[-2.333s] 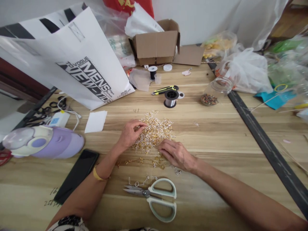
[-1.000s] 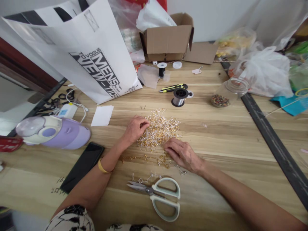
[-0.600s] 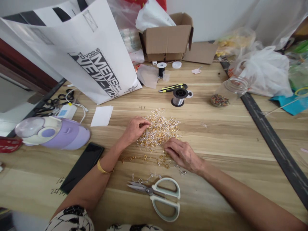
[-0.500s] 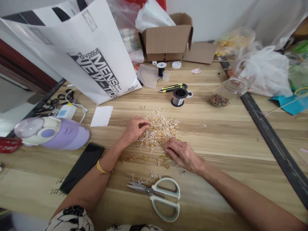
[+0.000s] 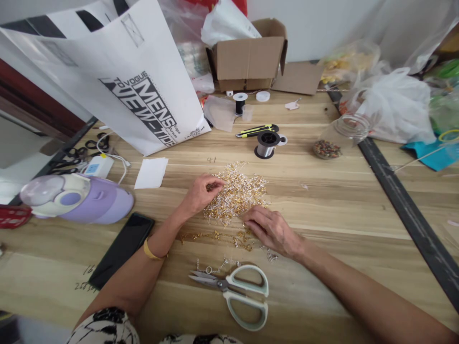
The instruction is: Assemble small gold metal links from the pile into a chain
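Note:
A heap of small gold and silver jewellery pieces [image 5: 238, 191] lies on the wooden table. At its left edge my left hand [image 5: 201, 193] is curled, thumb and forefinger close together; what they hold, if anything, I cannot make out. My right hand [image 5: 270, 228] rests at the heap's lower right, fingertips pinched together and pointing left, their contents hidden. Just below the heap stretches a gold chain [image 5: 217, 235] with small charms. Nearer to me are a silver chain [image 5: 225, 263] and a pair of scissors [image 5: 247, 296] with pale handles, the blades slightly apart.
Behind the heap are a wire spool [image 5: 266, 145], a yellow-black utility knife [image 5: 256, 130] and a jar of beads [image 5: 328, 148]. A white bag [image 5: 125, 81] and a cardboard box [image 5: 249, 59] stand at the back. To the left lie a phone [image 5: 122, 251] and a purple bottle [image 5: 103, 200].

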The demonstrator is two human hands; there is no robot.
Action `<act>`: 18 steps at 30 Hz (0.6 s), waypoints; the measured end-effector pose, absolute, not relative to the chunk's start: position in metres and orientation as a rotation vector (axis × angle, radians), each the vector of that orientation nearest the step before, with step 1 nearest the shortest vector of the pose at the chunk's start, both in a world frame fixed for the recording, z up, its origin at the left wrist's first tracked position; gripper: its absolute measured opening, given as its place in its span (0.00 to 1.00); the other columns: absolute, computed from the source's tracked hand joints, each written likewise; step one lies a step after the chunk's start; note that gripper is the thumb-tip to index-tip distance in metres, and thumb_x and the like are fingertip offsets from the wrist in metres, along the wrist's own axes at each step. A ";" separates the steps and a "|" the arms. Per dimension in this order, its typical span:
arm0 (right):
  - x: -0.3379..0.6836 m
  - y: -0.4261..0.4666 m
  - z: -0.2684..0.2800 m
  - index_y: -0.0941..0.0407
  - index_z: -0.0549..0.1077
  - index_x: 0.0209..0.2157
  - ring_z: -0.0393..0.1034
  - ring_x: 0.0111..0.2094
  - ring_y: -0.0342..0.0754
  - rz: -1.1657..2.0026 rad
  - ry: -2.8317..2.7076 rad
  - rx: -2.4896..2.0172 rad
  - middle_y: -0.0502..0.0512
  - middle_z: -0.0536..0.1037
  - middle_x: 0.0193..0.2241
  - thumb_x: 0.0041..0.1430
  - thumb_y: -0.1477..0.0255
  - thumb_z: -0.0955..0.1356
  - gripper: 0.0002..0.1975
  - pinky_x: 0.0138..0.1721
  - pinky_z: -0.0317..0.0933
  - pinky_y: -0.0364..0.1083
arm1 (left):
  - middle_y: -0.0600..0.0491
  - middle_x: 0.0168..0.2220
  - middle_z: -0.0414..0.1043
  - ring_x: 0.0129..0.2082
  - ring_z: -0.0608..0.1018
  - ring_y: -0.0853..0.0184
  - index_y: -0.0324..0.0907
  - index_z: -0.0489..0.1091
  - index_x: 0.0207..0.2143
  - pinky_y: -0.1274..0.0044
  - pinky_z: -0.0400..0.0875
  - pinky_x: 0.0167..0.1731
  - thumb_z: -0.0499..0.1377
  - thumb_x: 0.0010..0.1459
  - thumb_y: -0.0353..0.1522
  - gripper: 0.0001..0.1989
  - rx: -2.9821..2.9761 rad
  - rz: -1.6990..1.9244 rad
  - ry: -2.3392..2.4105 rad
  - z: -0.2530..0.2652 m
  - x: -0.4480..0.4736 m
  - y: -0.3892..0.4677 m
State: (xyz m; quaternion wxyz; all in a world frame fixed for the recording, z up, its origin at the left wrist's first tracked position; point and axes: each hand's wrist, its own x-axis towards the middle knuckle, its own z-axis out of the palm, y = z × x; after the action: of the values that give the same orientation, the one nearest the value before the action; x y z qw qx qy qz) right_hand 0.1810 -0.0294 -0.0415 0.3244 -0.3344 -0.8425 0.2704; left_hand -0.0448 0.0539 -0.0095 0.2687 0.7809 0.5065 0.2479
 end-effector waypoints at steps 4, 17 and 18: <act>0.181 -0.030 -0.041 0.58 0.68 0.40 0.69 0.35 0.46 0.713 -2.211 -0.872 0.57 0.73 0.35 0.65 0.76 0.60 0.07 0.36 0.66 0.46 | 0.50 0.34 0.77 0.35 0.76 0.67 0.39 0.75 0.36 0.73 0.69 0.41 0.60 0.53 0.29 0.07 2.059 0.740 1.330 -0.007 -0.043 0.051; 0.181 -0.027 -0.037 0.58 0.69 0.34 0.64 0.29 0.43 0.840 -1.973 -0.988 0.54 0.71 0.29 0.62 0.77 0.62 0.05 0.30 0.59 0.43 | 0.52 0.29 0.75 0.30 0.75 0.71 0.37 0.73 0.37 0.79 0.70 0.34 0.62 0.51 0.29 0.10 1.711 0.767 1.091 -0.002 -0.021 0.030; 0.181 -0.026 -0.036 0.58 0.69 0.34 0.62 0.27 0.42 0.849 -1.947 -1.020 0.53 0.70 0.27 0.62 0.77 0.62 0.04 0.29 0.58 0.43 | 0.53 0.29 0.75 0.29 0.75 0.72 0.37 0.73 0.37 0.79 0.70 0.33 0.62 0.50 0.29 0.09 1.682 0.765 1.080 -0.001 -0.018 0.028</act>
State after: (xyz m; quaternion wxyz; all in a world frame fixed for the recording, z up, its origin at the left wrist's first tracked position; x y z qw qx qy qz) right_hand 0.1810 -0.0262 -0.0363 0.3825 -0.4000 -0.7635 0.3328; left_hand -0.0179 0.0283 -0.0014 0.4800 0.6895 0.4426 0.3136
